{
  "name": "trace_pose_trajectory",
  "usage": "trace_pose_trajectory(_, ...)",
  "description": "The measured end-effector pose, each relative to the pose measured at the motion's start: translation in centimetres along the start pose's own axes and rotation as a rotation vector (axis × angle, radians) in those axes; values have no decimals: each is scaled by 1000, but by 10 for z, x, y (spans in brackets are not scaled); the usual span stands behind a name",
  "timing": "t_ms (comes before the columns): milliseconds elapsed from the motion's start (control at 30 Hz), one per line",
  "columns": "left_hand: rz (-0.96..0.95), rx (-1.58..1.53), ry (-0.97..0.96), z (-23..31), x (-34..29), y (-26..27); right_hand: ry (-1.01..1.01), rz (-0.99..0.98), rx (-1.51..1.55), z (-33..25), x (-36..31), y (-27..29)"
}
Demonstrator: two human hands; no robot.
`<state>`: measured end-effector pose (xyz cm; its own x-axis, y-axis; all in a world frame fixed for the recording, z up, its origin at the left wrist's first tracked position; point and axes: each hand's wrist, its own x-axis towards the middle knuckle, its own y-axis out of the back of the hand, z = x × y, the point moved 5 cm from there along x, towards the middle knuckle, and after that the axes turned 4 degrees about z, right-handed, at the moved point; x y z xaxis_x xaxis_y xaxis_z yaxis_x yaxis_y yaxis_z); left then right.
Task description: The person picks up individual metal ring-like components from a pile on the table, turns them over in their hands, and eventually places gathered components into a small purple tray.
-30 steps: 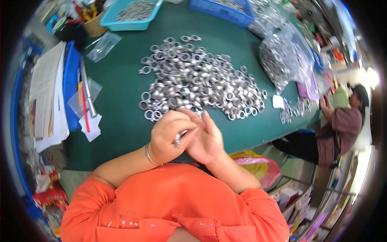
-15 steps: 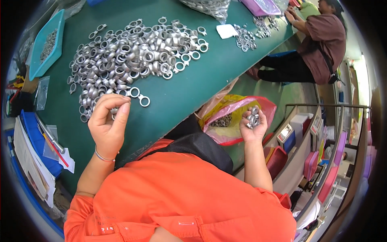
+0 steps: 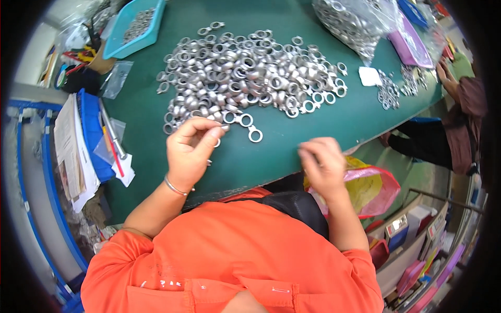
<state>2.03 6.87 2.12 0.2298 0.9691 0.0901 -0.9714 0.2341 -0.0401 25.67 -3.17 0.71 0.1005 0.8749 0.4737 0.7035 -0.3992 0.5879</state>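
Note:
A large heap of silver-grey metal rings (image 3: pixel 245 73), many with small side lugs, is spread over the green table (image 3: pixel 271 151). At the near edge of the heap, my left hand (image 3: pixel 190 151) has thumb and forefinger pinched on a small metal ring (image 3: pixel 225 127), mostly covered by the fingers. Beside its fingertips lie two loose rings joined by their lugs (image 3: pixel 250 127). My right hand (image 3: pixel 326 164) hovers over the table's front edge, near the open bag (image 3: pixel 383 190) of yellow and pink plastic. Motion smears its fingers, and no ring shows in them.
A turquoise tray (image 3: pixel 136 31) of small parts stands far left, above a blue file holder (image 3: pixel 94 135) with papers and pens. Far right are a clear bag of rings (image 3: pixel 355 26), a purple tray (image 3: pixel 409 44) and smaller ring piles (image 3: pixel 389 91). Another person (image 3: pixel 464 115) works beyond.
My right hand, which held several rings above the plastic bag, has swung back left and up to the table edge; those rings no longer show. My left hand keeps its pinch. The view has shifted.

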Motion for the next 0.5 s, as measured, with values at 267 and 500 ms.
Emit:
trace_pose_trajectory(267,-87,36,119,-7,-23,1,-55,-288,305,-22,33,-75)
trace_pose_trajectory(500,-220,-123,401,-24,-30,-18,-389,-323,815,-33,16,-71)
